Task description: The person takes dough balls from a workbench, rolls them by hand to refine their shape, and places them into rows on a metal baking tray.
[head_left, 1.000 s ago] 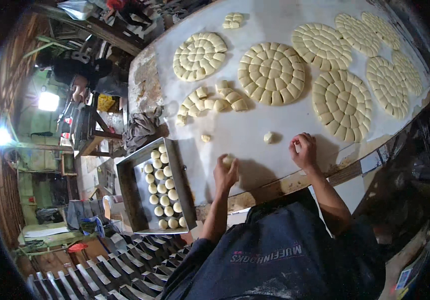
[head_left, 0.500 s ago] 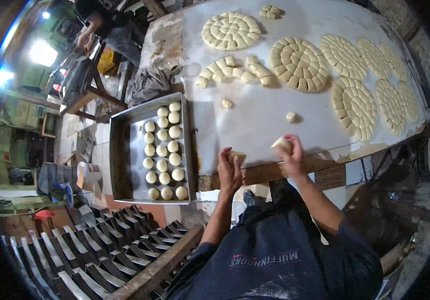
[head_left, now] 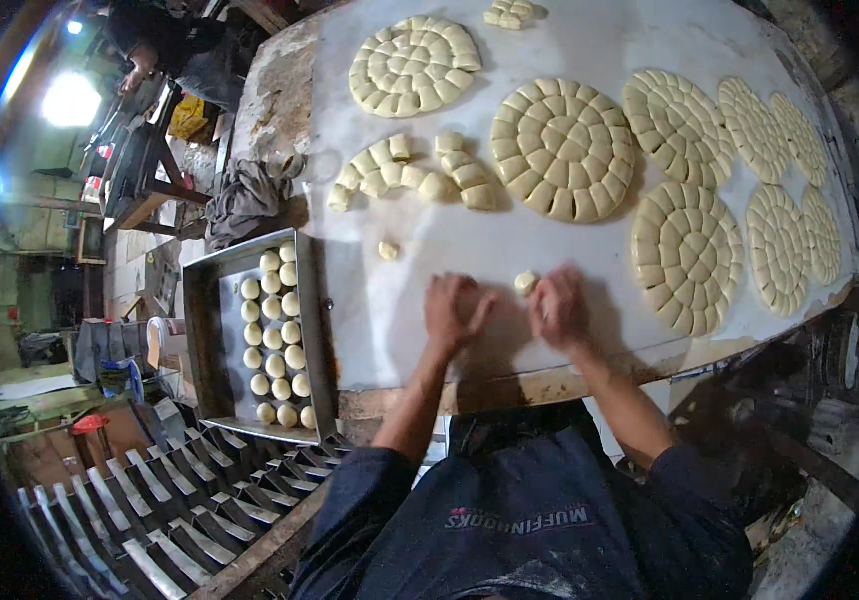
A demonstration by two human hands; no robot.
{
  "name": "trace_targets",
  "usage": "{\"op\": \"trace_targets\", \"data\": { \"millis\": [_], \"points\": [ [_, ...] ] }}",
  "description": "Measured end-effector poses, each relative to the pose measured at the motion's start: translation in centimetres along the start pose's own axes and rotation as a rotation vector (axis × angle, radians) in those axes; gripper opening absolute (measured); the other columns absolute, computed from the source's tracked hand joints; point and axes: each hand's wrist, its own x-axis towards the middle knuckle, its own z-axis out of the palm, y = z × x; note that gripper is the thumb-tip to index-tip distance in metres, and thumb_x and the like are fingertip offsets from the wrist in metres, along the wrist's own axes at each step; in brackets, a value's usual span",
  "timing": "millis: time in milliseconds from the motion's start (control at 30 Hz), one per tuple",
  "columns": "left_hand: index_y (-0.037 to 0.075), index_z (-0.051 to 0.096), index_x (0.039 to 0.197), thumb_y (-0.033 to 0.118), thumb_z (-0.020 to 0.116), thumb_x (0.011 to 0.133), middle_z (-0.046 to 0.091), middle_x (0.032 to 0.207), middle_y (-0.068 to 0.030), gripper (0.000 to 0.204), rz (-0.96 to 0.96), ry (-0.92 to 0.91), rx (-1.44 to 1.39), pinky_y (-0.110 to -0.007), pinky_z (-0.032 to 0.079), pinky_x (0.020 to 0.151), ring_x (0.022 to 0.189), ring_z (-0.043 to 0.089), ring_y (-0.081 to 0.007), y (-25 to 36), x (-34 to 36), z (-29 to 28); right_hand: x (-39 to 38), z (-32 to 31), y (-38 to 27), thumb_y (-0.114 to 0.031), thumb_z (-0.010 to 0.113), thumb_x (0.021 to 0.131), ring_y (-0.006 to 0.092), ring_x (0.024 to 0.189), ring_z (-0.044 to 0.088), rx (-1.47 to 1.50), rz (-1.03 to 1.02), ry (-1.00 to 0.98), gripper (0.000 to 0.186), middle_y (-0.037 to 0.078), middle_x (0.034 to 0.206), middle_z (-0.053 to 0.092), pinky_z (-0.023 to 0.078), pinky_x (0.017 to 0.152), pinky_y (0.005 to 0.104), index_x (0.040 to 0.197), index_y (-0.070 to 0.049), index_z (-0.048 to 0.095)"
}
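Ideally, keep pressure light and even. The left hand (head_left: pixel 457 312) curves, thumb apart; the right hand (head_left: pixel 559 305) curls just right of a dough ball (head_left: pixel 526 283). Whether either grips anything, I cannot tell.

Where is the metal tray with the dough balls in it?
In the head view, the tray is on the left, beside the table, just below the crumpled cloth.

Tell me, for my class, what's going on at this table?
The person's left hand is down at the pale tabletop, and the right hand is beside a small dough lump; whether either holds dough is hidden. To the left, a metal tray holds rows of dough balls. Farther across lie big cut dough rounds and curved strips of dough pieces.
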Motion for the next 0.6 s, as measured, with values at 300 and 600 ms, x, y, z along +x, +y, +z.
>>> {"op": "trace_targets", "data": {
  "millis": [300, 600],
  "points": [
    [0.01, 0.066, 0.092, 0.013, 0.074, 0.081, 0.064, 0.093, -0.0086, 0.014, 0.025, -0.036, 0.517, -0.043, 0.047, 0.081, 0.091, 0.058, -0.0325, -6.8, -3.1, -5.2, 2.3, -5.9, 6.1, -0.006, 0.061, 0.08, 0.043, 0.093, 0.055, -0.059, -0.24, -0.063, 0.016, 0.021, 0.093, 0.056, 0.041, 0.104, 0.0602, 0.092, 0.003, 0.058],
    [0.008, 0.068, 0.099, 0.013, 0.077, 0.079, 0.068, 0.103, -0.0117, 0.022, 0.161, -0.082, 0.185, -0.045, 0.049, 0.088, 0.101, 0.062, -0.0346, -1.5, -6.2, -2.3, -1.6, -5.7, 6.0, -0.01, 0.062, 0.08, 0.0389, 0.096, 0.057, 0.022, -0.296, -0.167, 0.011, 0.017, 0.088, 0.055, 0.041, 0.107, 0.0576, 0.085, -0.003, 0.055]
  ]
}}
